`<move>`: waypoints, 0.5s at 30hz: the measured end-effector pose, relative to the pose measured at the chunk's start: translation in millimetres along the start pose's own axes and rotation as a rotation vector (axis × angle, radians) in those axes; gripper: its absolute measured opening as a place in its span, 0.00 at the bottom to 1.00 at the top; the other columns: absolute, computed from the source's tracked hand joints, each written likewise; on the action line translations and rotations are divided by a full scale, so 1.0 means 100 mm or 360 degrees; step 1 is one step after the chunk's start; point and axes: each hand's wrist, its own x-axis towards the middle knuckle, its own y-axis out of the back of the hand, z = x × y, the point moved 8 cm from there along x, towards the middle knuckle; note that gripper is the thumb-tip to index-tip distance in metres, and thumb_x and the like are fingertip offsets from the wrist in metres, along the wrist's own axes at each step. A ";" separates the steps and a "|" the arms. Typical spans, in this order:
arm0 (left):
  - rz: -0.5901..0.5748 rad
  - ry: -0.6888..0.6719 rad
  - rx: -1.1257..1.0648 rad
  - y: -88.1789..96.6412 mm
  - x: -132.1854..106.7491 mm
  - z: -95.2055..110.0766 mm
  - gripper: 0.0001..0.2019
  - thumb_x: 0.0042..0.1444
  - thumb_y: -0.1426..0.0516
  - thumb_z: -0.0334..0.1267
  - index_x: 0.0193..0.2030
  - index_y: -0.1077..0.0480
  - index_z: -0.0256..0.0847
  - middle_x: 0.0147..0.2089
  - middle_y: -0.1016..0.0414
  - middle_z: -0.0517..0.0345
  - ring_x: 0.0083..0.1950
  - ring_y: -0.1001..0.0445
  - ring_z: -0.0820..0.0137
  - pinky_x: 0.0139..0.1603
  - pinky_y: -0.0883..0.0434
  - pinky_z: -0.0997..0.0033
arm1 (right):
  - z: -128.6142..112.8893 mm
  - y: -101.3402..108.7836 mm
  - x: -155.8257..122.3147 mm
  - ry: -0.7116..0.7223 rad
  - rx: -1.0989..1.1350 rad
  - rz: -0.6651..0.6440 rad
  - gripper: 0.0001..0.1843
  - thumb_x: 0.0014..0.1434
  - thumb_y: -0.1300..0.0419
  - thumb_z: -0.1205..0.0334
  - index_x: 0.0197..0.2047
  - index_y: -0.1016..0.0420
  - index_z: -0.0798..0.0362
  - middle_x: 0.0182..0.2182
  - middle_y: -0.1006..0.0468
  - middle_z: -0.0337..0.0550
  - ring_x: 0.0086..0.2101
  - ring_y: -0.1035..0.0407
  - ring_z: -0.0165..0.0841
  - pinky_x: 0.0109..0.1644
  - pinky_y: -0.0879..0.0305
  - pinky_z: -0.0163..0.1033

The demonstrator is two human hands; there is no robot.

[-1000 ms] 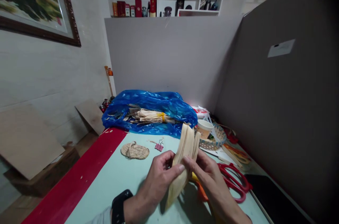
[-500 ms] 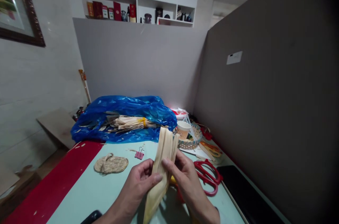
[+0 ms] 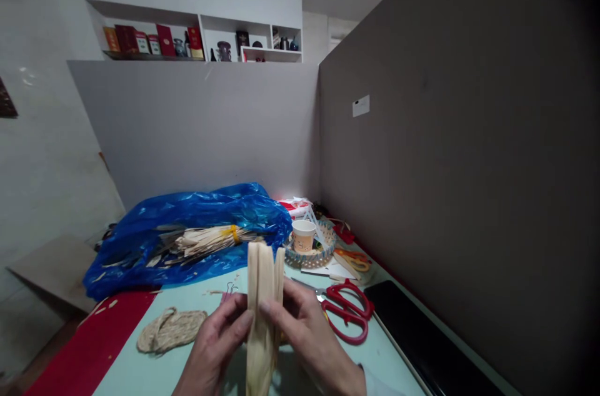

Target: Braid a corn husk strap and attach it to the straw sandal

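Observation:
Both my hands hold a pale dried husk leaf upright above the light green table. My left hand grips its left edge with the thumb on the front. My right hand pinches its right side, thumb pressed against the leaf near the middle. The leaf's top is split into a few strips. Its lower end runs out of view at the bottom.
A small woven straw piece lies to the left. Red scissors lie to the right, beside a dark phone. Behind are a blue plastic bag with a tied husk bundle, a paper cup in a small basket, and grey partitions.
My view has swung to the right and up. The leaf has turned from tilted to nearly upright, and both hands have stayed on it. The framed picture has left the view.

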 end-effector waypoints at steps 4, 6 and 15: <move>0.0141 -0.0079 -0.0095 0.03 -0.05 0.20 0.23 0.46 0.32 0.43 0.50 0.23 0.42 0.43 0.17 0.51 0.46 0.21 0.55 0.46 0.26 0.62 | 0.01 -0.19 -0.06 -0.0002 -0.0090 -0.0249 0.10 0.58 0.38 0.59 0.40 0.23 0.56 0.30 0.27 0.39 0.30 0.36 0.31 0.35 0.39 0.34; 0.0187 -0.0085 -0.0073 0.02 -0.09 0.26 0.24 0.44 0.31 0.43 0.49 0.23 0.41 0.44 0.17 0.50 0.47 0.21 0.52 0.43 0.24 0.62 | 0.00 -0.22 -0.07 -0.0002 -0.0124 -0.0284 0.10 0.59 0.40 0.58 0.39 0.23 0.56 0.29 0.29 0.38 0.30 0.37 0.30 0.33 0.41 0.34; 0.0246 -0.0036 -0.0135 -0.03 -0.14 0.26 0.25 0.41 0.29 0.44 0.49 0.23 0.43 0.44 0.16 0.51 0.48 0.20 0.52 0.47 0.24 0.60 | 0.00 -0.14 -0.01 -0.0030 0.0235 -0.0185 0.12 0.58 0.37 0.57 0.39 0.25 0.58 0.33 0.27 0.43 0.35 0.32 0.34 0.39 0.37 0.37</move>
